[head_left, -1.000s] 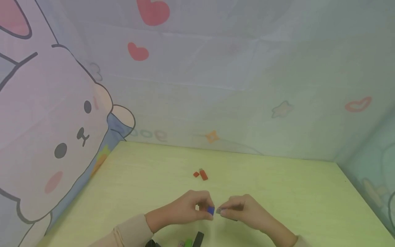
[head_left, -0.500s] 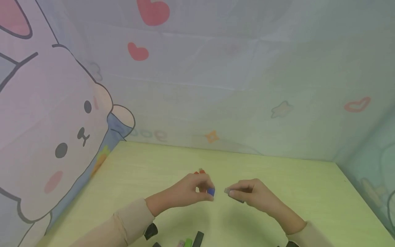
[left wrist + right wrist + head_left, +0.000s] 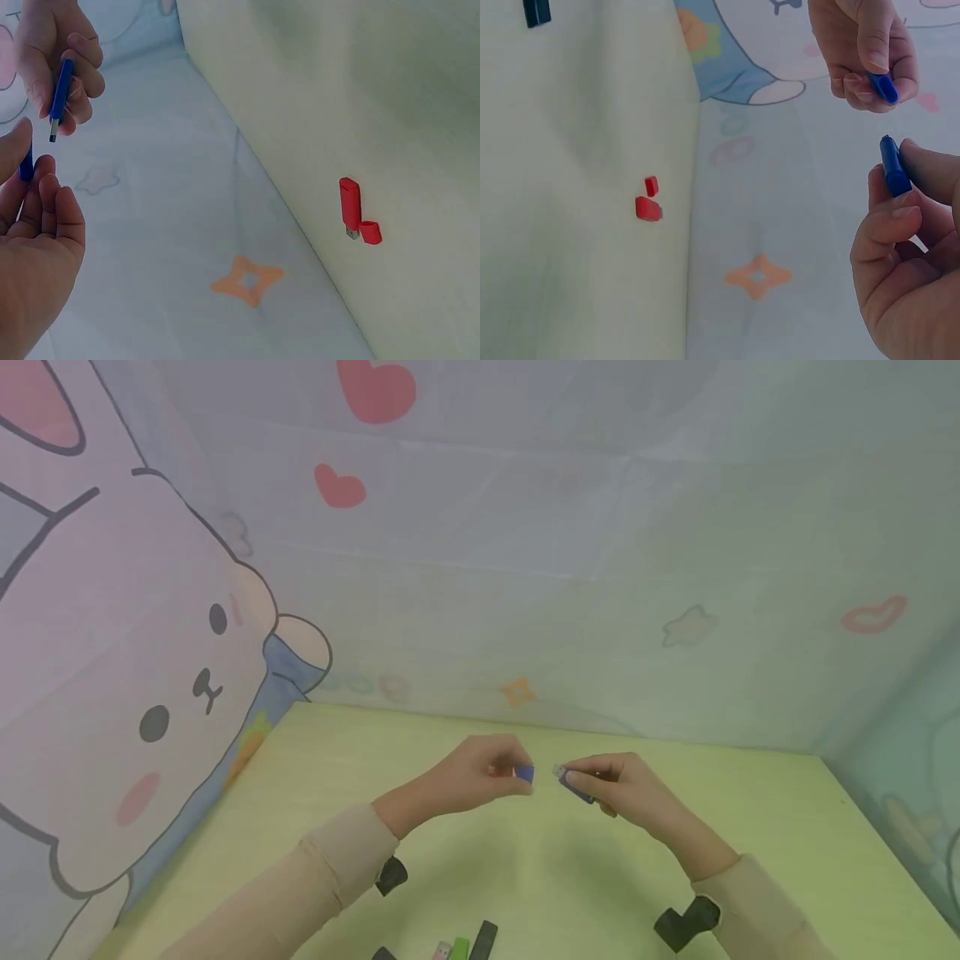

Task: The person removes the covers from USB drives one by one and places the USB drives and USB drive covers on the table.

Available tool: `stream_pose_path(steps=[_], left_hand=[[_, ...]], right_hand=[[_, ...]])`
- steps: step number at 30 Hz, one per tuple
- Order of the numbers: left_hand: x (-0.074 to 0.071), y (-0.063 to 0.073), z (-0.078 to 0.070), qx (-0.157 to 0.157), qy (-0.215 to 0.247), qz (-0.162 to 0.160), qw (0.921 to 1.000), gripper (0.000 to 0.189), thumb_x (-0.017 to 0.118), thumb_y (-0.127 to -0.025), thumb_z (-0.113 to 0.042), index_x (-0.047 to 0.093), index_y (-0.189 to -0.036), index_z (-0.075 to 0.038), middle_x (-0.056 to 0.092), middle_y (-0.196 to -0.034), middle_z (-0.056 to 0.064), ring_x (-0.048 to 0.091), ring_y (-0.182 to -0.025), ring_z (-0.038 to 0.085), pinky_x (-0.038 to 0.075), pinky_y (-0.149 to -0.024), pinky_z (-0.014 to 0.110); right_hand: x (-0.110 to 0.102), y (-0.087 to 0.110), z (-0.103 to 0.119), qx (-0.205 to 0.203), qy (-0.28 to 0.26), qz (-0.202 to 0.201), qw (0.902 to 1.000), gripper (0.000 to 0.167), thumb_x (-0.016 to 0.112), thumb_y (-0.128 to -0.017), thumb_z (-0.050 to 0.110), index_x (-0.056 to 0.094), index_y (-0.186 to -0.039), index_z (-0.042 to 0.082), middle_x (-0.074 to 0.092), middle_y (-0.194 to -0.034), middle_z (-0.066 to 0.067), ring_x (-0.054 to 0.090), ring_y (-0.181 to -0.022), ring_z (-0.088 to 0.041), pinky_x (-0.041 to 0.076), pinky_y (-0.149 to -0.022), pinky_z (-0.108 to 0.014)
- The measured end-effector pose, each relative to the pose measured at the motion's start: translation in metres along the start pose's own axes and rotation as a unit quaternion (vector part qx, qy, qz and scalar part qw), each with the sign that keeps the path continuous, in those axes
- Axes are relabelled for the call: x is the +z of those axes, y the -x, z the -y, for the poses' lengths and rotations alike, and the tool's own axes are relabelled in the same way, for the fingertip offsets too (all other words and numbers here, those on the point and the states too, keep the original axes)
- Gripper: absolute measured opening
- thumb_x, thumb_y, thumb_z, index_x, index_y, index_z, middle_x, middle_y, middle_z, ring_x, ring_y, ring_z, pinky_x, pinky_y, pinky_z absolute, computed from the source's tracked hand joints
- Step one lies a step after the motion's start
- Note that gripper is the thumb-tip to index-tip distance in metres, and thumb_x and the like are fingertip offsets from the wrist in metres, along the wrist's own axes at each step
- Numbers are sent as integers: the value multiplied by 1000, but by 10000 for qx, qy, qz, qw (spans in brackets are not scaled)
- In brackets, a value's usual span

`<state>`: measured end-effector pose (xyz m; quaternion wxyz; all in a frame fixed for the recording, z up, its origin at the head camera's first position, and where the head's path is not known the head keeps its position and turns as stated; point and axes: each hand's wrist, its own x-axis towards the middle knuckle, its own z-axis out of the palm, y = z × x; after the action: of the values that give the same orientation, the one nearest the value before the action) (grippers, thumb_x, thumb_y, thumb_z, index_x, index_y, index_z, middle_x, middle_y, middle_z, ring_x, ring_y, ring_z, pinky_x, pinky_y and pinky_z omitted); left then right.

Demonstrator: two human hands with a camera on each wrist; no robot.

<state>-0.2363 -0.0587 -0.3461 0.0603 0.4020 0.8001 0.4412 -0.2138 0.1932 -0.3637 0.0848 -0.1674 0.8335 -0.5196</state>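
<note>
My left hand (image 3: 480, 777) pinches a small blue cap (image 3: 524, 773) between thumb and fingertips. Just to its right, my right hand (image 3: 626, 789) grips a blue USB stick (image 3: 577, 785), its metal plug pointing toward the cap. A narrow gap separates the two pieces. Both hands are raised above the table. In the right wrist view the cap (image 3: 885, 88) shows its hollow end facing the stick (image 3: 895, 169). A red USB stick (image 3: 350, 202) lies on the table beside its red cap (image 3: 370, 232); the left hand mostly hides both in the head view.
At the near edge of the yellow-green table (image 3: 720, 810) lie a pink USB stick (image 3: 442, 951), a green one (image 3: 460, 949) and a black one (image 3: 484, 941). A printed cloth (image 3: 480, 610) stands behind the table.
Both hands have risen and moved farther out over the table. The gap between blue cap and stick has widened as the right hand shifted right. The left hand now covers the red pieces.
</note>
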Motion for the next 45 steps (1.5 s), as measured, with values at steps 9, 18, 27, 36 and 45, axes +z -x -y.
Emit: stream_pose_path(steps=[9, 18, 27, 36, 45], left_hand=[[-1, -21, 3, -143, -120, -323, 9993, 16, 73, -85, -11, 69, -99, -6, 62, -90, 2, 51, -76, 11, 49, -67, 24], [-2, -35, 13, 10, -459, -522, 9976, 17, 73, -85, -14, 70, -100, -7, 66, -97, 2, 52, -83, 13, 46, -74, 25], [-2, -54, 20, -261, -385, -776, 9959, 16, 72, -86, -12, 70, -101, -7, 65, -95, 4, 51, -80, 14, 44, -68, 25], [3, -69, 31, -521, -426, -917, 9935, 19, 69, -89, -12, 69, -106, -6, 66, -107, 7, 54, -82, 16, 45, -66, 25], [12, -75, 48, -710, -541, -1117, 9897, 24, 70, -87, -12, 69, -109, -2, 65, -106, 12, 55, -86, 20, 45, -70, 26]], right_hand=[[-5, -15, -7, -8, 28, -420, 9991, 35, 60, -96, 21, 64, -120, -4, 52, -67, -2, 44, -52, -10, 39, -57, -27], [-11, -32, -11, 138, -46, -717, 9973, 37, 60, -96, 22, 62, -123, -3, 51, -64, 0, 46, -56, -10, 43, -58, -27], [-22, -48, -12, 355, -123, -924, 9950, 41, 57, -98, 21, 57, -127, -7, 58, -79, -2, 49, -61, -9, 49, -62, -26], [-22, -62, -19, 347, -417, -1044, 9931, 41, 56, -98, 19, 55, -128, -9, 58, -84, 0, 51, -63, -7, 50, -63, -22], [-16, -72, -32, 413, -781, -1100, 9900, 43, 56, -98, 17, 51, -130, -11, 61, -88, 0, 54, -68, -8, 51, -66, -20]])
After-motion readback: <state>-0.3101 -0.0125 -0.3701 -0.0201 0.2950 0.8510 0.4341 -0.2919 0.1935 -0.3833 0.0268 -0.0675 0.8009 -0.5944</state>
